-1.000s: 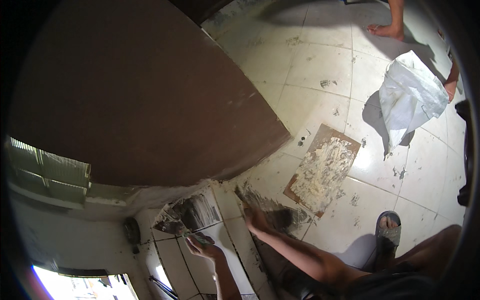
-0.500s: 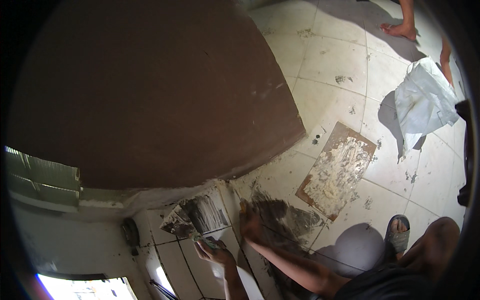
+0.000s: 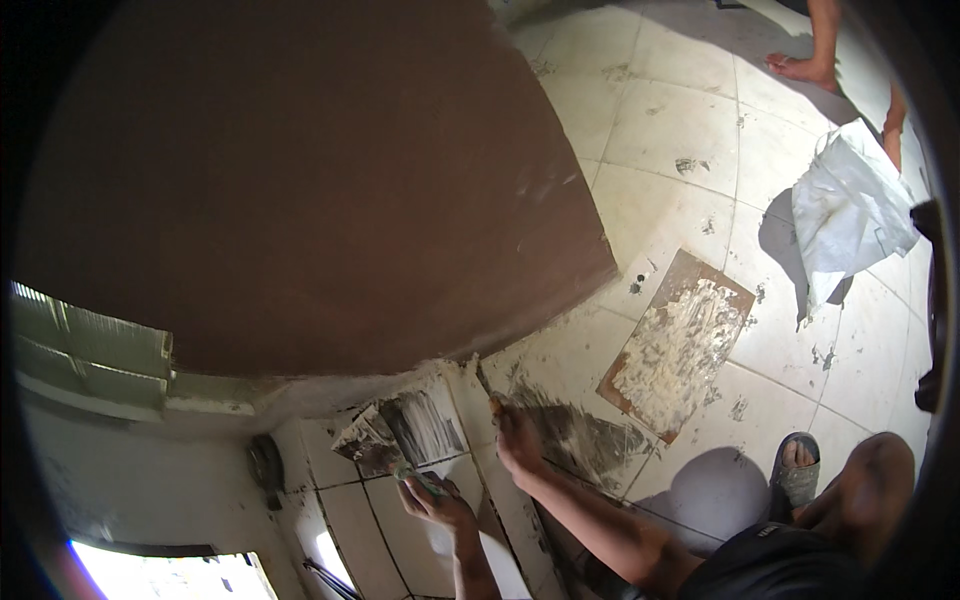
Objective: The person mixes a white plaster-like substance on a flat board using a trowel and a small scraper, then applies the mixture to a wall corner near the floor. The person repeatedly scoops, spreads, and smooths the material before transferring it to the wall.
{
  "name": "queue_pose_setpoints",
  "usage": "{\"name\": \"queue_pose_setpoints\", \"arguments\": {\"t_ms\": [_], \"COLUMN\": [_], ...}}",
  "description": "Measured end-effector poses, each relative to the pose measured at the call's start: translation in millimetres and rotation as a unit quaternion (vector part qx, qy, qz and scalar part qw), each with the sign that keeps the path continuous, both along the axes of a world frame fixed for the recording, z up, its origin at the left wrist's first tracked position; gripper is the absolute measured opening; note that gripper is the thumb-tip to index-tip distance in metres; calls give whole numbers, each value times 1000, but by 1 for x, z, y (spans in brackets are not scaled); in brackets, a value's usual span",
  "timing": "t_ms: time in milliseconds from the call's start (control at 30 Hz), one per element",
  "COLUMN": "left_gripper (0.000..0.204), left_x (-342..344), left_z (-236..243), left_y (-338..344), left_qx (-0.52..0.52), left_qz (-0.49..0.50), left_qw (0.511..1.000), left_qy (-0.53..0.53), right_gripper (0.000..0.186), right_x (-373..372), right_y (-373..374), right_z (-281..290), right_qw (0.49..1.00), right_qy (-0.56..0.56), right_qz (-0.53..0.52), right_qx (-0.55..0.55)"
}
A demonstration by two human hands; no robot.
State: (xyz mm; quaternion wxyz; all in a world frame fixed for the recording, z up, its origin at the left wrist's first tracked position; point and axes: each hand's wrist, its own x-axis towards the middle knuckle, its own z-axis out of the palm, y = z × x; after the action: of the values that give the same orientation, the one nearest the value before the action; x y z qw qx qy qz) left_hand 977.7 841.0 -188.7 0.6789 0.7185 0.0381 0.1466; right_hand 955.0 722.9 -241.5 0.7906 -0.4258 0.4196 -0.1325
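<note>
My left hand [image 3: 430,502] grips the green handle of a wide, grout-smeared putty knife [image 3: 365,438], its blade over a dark smear [image 3: 424,420] on white tiles. My right hand [image 3: 518,448] is closed around a narrow tool with a brownish handle [image 3: 497,408], its far end hard to make out, at the tiled step's edge beside another wide smear [image 3: 590,440] on the floor. To the right lies a brown board [image 3: 675,345] spread with pale mixture.
A dark brown panel [image 3: 320,180] fills the upper left, with ribbed glass blocks [image 3: 90,355] below it. A white sack [image 3: 850,215] lies right, beside another person's bare feet [image 3: 805,65]. A dark object [image 3: 266,470] and bright opening [image 3: 170,570] are lower left.
The view has shifted leftward since a second ago. My right hand has moved a little right from the step's edge; my left hand stays on the putty knife.
</note>
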Motion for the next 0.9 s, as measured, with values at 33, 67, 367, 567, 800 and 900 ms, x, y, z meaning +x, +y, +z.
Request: {"name": "queue_pose_setpoints", "arguments": {"t_ms": [33, 67, 367, 567, 800, 900], "left_gripper": [41, 42, 46, 39, 43, 43], "left_x": [1, 2, 1, 3, 4, 5], "left_z": [-1, -1, -4, -7, -17, -18], "left_y": [0, 1, 3, 16, 16, 13], "left_qx": [4, 9, -9, 15, -4, 21], "left_qz": [35, 0, -7, -67, -12, -4], "left_qw": [999, 1000, 1000, 998, 1000, 1000], "left_qy": [22, 2, 3, 10, 0, -17], "right_gripper": [32, 33, 47, 50, 42, 44], "right_x": [1, 4, -4, 8, -10, -10], "right_y": [5, 9, 27, 40, 14, 11], "right_z": [0, -2, -38, -42, -38, -28], "right_qw": [995, 977, 958, 970, 972, 964], "right_qy": [-11, -46, -21, 6, -13, -23], "right_qz": [-2, -61, 1, -4, 89, 30], "right_qx": [-95, -201, -287, -243, -218, -262]}}
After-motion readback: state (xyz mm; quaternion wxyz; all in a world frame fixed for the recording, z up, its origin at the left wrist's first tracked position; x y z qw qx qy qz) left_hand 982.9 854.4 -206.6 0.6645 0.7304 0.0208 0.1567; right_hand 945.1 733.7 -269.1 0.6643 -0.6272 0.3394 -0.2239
